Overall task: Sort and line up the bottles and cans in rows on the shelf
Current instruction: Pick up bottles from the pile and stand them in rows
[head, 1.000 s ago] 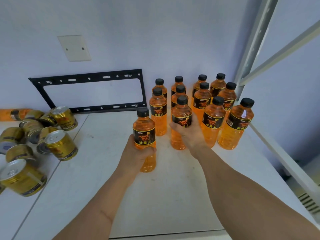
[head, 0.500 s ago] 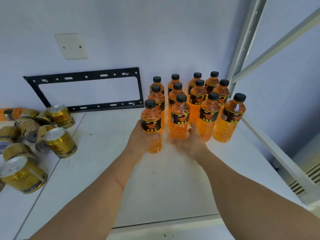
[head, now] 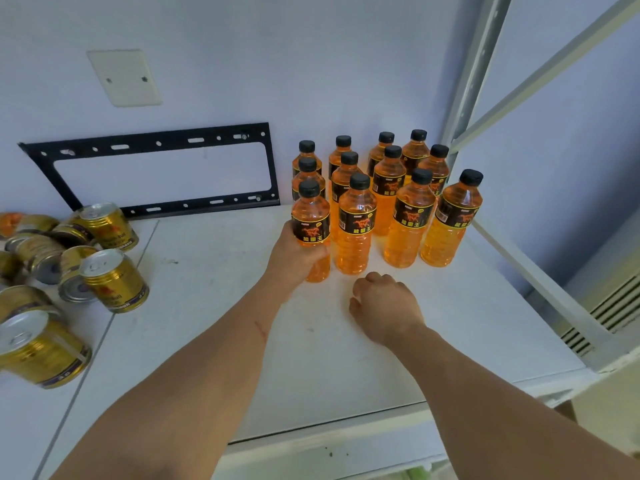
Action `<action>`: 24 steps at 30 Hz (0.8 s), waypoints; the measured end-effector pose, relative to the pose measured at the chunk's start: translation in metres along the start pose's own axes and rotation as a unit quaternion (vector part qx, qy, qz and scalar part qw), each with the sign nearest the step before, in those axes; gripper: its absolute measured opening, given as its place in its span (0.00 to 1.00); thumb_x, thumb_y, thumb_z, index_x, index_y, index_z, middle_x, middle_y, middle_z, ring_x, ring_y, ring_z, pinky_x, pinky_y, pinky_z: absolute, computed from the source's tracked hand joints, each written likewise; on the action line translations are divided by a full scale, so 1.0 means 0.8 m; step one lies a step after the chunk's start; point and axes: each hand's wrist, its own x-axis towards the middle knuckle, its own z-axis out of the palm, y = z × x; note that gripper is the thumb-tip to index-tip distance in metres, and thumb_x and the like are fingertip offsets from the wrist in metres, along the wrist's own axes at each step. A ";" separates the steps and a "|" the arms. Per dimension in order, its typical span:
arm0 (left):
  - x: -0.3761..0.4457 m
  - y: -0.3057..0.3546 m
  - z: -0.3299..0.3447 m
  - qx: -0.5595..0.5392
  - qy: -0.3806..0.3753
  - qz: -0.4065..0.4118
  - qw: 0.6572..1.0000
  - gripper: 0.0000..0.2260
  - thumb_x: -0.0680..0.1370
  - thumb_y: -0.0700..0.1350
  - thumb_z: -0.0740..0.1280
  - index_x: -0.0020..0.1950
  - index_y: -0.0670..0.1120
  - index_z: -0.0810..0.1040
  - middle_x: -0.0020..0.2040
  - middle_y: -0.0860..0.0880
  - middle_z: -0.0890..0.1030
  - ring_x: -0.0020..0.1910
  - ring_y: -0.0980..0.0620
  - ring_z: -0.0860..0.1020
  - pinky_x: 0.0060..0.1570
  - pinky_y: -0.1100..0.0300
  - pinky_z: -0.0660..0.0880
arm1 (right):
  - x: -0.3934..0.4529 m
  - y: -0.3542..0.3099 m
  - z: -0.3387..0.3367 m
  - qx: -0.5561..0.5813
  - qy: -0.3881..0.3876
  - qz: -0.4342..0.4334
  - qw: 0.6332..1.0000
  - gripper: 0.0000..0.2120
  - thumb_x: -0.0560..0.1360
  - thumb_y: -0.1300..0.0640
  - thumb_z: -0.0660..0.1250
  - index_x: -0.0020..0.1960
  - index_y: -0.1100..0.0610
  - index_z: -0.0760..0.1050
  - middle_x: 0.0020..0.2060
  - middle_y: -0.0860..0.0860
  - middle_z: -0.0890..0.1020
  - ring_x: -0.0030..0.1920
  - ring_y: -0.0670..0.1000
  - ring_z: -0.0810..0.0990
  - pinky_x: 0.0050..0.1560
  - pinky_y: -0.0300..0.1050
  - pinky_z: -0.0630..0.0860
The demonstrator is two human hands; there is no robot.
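Observation:
Several orange drink bottles with black caps and black labels stand in rows at the back right of the white shelf. My left hand grips the front-left bottle, which stands upright on the shelf at the left end of the front row. Beside it stands the second front bottle. My right hand hovers just in front of that bottle with loosely curled fingers, holding nothing. Several gold cans lie and stand in a jumble at the left.
A black metal bracket leans against the back wall. A grey shelf upright and sloping braces run along the right side. A wall plate sits above the bracket. A seam divides the shelf boards near the cans.
My left hand has pushed its bottle back into line with the front row. My right hand has let go of the second bottle and drawn back towards me.

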 end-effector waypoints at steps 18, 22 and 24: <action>-0.202 -0.052 -0.183 0.671 0.118 0.171 0.712 0.15 0.82 0.50 0.54 0.61 0.46 0.76 0.55 0.48 0.79 0.52 0.47 0.77 0.40 0.55 0.67 | -0.059 -0.168 -0.029 -0.065 0.037 -0.219 0.973 0.15 0.82 0.55 0.53 0.64 0.56 0.72 0.58 0.54 0.77 0.58 0.55 0.75 0.54 0.48 0.70; -0.254 -0.064 -0.253 0.691 0.142 0.175 0.686 0.15 0.81 0.50 0.56 0.58 0.46 0.78 0.52 0.47 0.79 0.52 0.46 0.77 0.40 0.54 0.69 | -0.075 -0.241 -0.038 -0.061 0.052 -0.277 0.958 0.13 0.82 0.55 0.53 0.62 0.56 0.72 0.57 0.54 0.76 0.58 0.56 0.75 0.53 0.49 0.69; -0.271 -0.067 -0.286 0.696 0.154 0.176 0.679 0.14 0.81 0.50 0.56 0.56 0.46 0.79 0.52 0.47 0.80 0.51 0.45 0.77 0.41 0.53 0.71 | -0.079 -0.279 -0.047 -0.057 0.069 -0.298 0.950 0.13 0.82 0.55 0.53 0.62 0.56 0.72 0.57 0.54 0.76 0.57 0.56 0.75 0.52 0.49 0.69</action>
